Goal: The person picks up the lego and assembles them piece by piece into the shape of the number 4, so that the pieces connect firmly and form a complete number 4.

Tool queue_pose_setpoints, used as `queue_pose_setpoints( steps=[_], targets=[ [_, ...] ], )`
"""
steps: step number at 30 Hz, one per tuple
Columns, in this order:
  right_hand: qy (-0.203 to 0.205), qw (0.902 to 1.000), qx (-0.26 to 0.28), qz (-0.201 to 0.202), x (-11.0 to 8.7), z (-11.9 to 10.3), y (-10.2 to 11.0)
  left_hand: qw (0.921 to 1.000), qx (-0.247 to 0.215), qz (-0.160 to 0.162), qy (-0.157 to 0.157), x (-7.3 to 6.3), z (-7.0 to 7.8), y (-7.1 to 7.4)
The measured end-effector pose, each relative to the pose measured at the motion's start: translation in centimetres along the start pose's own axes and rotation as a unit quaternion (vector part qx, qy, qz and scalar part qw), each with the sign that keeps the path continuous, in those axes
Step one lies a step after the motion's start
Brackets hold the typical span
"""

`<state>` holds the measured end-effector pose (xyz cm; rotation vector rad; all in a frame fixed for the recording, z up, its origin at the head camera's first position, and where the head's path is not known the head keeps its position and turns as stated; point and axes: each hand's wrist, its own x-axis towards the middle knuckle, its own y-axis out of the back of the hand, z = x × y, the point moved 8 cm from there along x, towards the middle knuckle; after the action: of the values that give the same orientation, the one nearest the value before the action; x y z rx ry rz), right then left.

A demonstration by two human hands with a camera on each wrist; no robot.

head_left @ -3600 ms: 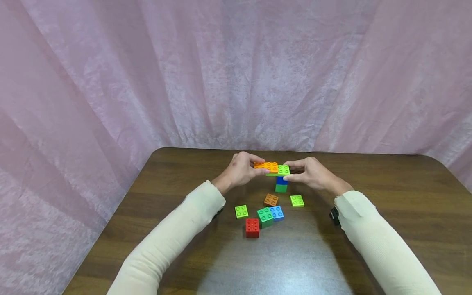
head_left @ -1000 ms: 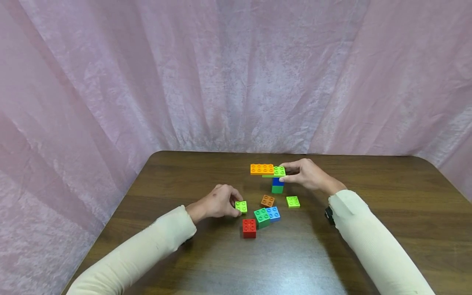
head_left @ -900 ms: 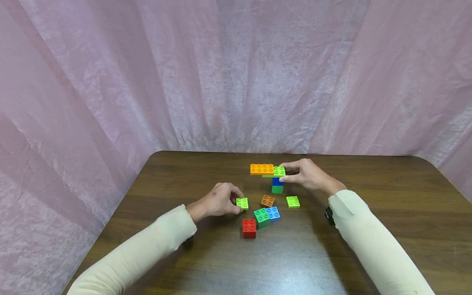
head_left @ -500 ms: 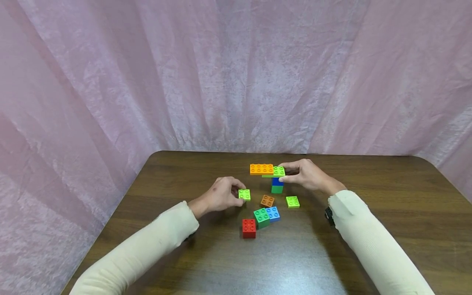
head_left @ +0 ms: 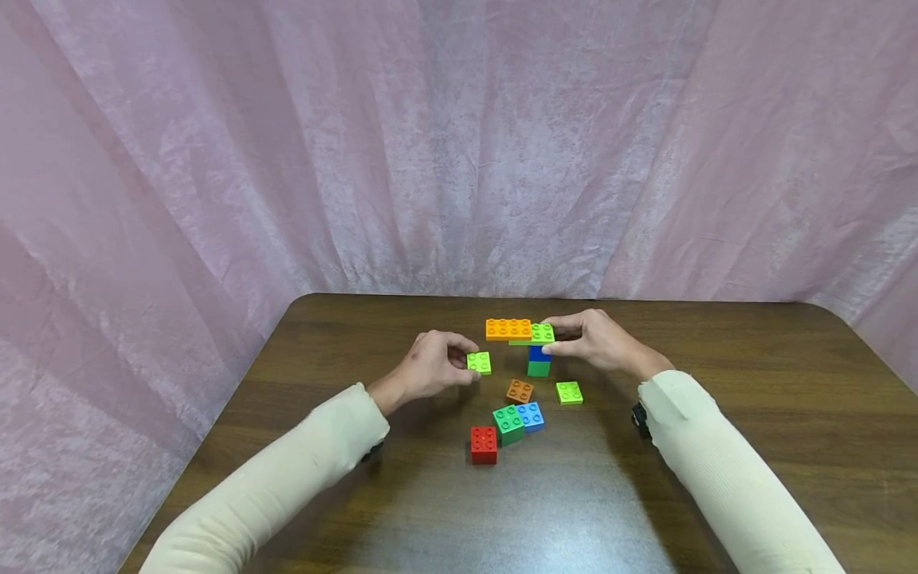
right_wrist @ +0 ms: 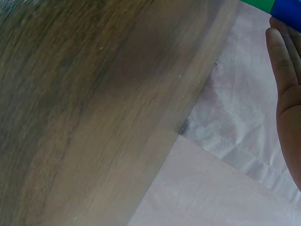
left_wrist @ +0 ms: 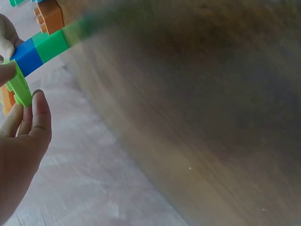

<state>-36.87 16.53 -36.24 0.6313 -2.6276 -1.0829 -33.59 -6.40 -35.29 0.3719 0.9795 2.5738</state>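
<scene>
My left hand (head_left: pixel 433 365) pinches a small lime-green four-stud plate (head_left: pixel 479 363) between thumb and fingers, just left of a small tower. In the left wrist view that plate (left_wrist: pixel 20 85) shows edge-on at the fingertips. The tower stacks a green brick (head_left: pixel 539 369), a blue brick (head_left: pixel 540 353), a longer lime plate (head_left: pixel 543 333) and an orange eight-stud plate (head_left: pixel 508 329) that juts out left. My right hand (head_left: pixel 595 341) grips the tower's upper part from the right. In the right wrist view, its fingers (right_wrist: pixel 281 59) lie against the blue brick (right_wrist: pixel 289 15).
On the table (head_left: pixel 645 478) in front of the tower lie a brown-orange brick (head_left: pixel 519 391), another lime plate (head_left: pixel 570 392), a green brick (head_left: pixel 508 424), a light-blue brick (head_left: pixel 531 416) and a red brick (head_left: pixel 484 445). A pink curtain (head_left: pixel 459 159) hangs behind the table's far edge.
My left hand let go of the orange plate, took the small lime plate from the table's left, and has carried it up and rightward toward the tower. My right hand stays on the tower.
</scene>
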Motion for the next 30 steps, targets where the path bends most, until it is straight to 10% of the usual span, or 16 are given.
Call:
queue_pose_setpoints(
  steps=[30],
  targets=[
    [-0.002,0.9999,0.01,-0.006,0.0,0.1,-0.1,0.9987,-0.044,0.019,0.016,2.5,0.7,0.1]
  ],
)
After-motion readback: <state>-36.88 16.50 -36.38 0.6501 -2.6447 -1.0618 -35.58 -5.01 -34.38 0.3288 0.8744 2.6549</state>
